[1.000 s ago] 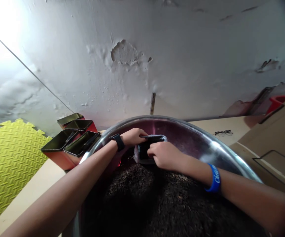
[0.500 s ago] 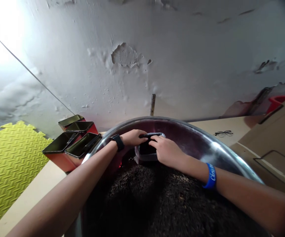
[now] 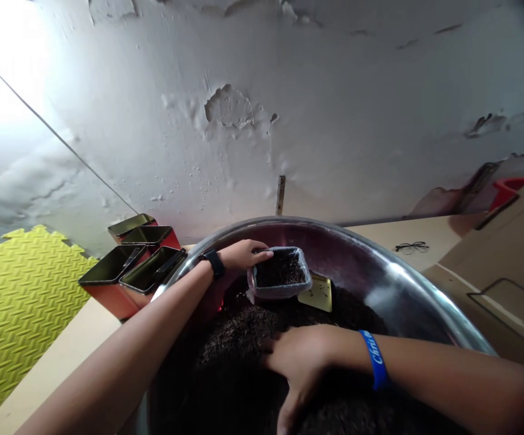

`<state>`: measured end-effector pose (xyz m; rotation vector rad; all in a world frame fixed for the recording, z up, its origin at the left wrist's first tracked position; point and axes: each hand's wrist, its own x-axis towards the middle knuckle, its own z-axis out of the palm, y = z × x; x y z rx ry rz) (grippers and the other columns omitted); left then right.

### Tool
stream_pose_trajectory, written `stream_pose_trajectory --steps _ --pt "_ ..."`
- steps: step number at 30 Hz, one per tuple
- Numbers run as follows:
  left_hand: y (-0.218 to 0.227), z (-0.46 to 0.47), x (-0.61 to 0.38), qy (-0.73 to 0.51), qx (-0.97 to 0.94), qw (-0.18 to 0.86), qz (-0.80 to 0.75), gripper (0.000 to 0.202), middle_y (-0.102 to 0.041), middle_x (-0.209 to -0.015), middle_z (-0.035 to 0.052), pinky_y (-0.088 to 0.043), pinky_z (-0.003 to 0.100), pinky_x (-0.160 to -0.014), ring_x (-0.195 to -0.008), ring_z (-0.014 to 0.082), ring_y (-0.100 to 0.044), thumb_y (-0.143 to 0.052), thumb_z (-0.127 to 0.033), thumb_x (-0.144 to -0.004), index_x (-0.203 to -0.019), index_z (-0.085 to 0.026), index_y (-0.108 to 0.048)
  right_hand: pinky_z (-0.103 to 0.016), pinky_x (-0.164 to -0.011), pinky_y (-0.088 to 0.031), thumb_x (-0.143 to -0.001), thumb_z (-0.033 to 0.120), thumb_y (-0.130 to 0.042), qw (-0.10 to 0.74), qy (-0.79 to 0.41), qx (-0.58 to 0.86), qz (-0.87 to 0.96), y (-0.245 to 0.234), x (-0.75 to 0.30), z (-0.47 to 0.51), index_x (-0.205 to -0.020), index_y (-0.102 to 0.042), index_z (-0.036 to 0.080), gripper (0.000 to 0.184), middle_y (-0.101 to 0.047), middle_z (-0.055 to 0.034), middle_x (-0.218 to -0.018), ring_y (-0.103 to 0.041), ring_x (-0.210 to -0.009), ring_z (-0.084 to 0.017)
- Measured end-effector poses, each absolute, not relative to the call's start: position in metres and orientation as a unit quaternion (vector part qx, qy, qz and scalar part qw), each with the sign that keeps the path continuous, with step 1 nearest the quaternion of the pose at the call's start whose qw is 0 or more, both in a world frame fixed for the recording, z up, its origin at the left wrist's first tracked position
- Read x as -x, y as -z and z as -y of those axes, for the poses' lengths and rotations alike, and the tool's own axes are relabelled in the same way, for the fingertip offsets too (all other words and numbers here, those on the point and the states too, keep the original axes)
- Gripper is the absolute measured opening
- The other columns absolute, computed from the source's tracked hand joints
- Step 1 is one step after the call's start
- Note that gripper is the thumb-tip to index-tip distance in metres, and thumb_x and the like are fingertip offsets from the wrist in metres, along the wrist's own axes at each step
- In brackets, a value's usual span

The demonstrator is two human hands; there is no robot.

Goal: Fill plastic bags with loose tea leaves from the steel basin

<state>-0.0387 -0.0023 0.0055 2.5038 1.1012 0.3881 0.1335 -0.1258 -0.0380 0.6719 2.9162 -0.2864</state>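
Observation:
A large shiny metal basin [image 3: 418,275] holds a heap of dark, shredded, dry stuff like loose tea leaves [image 3: 239,329]. Against its far wall is a clear plastic tub [image 3: 284,292], with the same dark leaves inside. My left hand [image 3: 243,255], a black band on its wrist, grips the tub's left rim, thumb on top. Nearer to me, my right hand [image 3: 304,356] reaches into the heap, thumb spread wide and fingertips partly hidden among the leaves. A blue wristband [image 3: 373,359] is on that arm. Just right of the tub lies a gold-coloured flat lid or tray [image 3: 318,293] with a few leaf bits on it.
Several red tins [image 3: 110,296] with open tops stand left of the basin on a pale table [image 3: 69,347]. Beyond them is a yellow foam mat [image 3: 21,296]. To the right are eyeglasses [image 3: 411,247] and a cardboard box [image 3: 511,290]. A peeling wall rises behind.
My right hand has left the tub and come down toward me into the leaves, with its thumb spread. The tub's contents and the gold piece are now uncovered. My left hand stays at the rim.

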Motion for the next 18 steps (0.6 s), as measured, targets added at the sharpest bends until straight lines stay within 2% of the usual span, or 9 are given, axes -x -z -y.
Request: stream_pose_trajectory --steps 3,7,10,12,15,18 --pt "-0.005 0.002 0.038 -0.141 -0.89 0.193 -0.387 0.05 -0.061 -0.083 0.0031 -0.037 0.021 -0.062 -0.07 0.0131 -0.052 -0.029 -0.054 -0.085 -0.092 -0.015 -0.059 -0.028 -0.043 -0.039 -0.053 0.068 -0.056 0.169 0.154 -0.126 -0.965 0.033 -0.128 0.127 -0.096 -0.062 0.021 0.064 -0.063 -0.0078 -0.085 -0.057 -0.062 -0.02" --pt "-0.002 -0.002 0.039 -0.15 -0.887 0.187 -0.394 0.053 -0.055 -0.07 0.0014 -0.034 0.021 -0.056 -0.06 0.0113 -0.046 -0.025 -0.055 -0.085 -0.079 -0.014 -0.058 -0.025 -0.044 -0.035 -0.065 0.051 -0.059 0.218 0.218 -0.158 -0.938 0.024 -0.121 0.134 -0.096 -0.06 0.027 0.039 -0.061 0.0004 -0.069 -0.053 -0.056 -0.015" --pt "-0.001 -0.002 0.039 -0.157 -0.886 0.188 -0.394 0.052 -0.052 -0.065 0.0003 -0.031 0.021 -0.054 -0.057 0.0105 -0.043 -0.026 -0.054 -0.084 -0.074 -0.014 -0.057 -0.024 -0.047 -0.034 -0.07 0.05 -0.054 0.22 0.221 -0.143 -0.939 0.012 -0.122 0.133 -0.095 -0.06 0.028 0.034 -0.06 0.0015 -0.069 -0.053 -0.058 -0.014" --pt "-0.001 -0.001 0.038 -0.156 -0.884 0.192 -0.396 0.052 -0.05 -0.062 -0.0002 -0.03 0.021 -0.052 -0.055 0.01 -0.04 -0.027 -0.054 -0.084 -0.071 -0.013 -0.057 -0.024 -0.05 -0.035 -0.074 0.053 -0.048 0.154 0.221 -0.153 -0.951 0.001 -0.127 0.125 -0.096 -0.059 0.026 0.037 -0.062 0.0 -0.075 -0.054 -0.064 -0.015" --pt "-0.001 0.0 0.036 -0.15 -0.878 0.206 -0.405 0.052 -0.051 -0.061 0.0 -0.029 0.021 -0.051 -0.054 0.0096 -0.039 -0.03 -0.054 -0.083 -0.071 -0.013 -0.059 -0.024 -0.059 -0.038 -0.079 0.051 -0.042 -0.008 0.209 -0.229 -0.951 -0.014 -0.137 0.102 -0.095 -0.057 0.023 0.035 -0.063 -0.002 -0.085 -0.056 -0.073 -0.015" --pt "0.0 0.0 0.033 -0.148 -0.876 0.226 -0.401 0.048 -0.053 -0.062 0.0007 -0.029 0.021 -0.051 -0.054 0.0096 -0.04 -0.035 -0.051 -0.081 -0.071 -0.012 -0.061 -0.028 -0.069 -0.038 -0.082 0.043 -0.043 -0.135 0.114 -0.33 -0.927 -0.014 -0.144 0.075 -0.096 -0.054 0.019 0.03 -0.06 -0.0056 -0.093 -0.054 -0.082 -0.017"
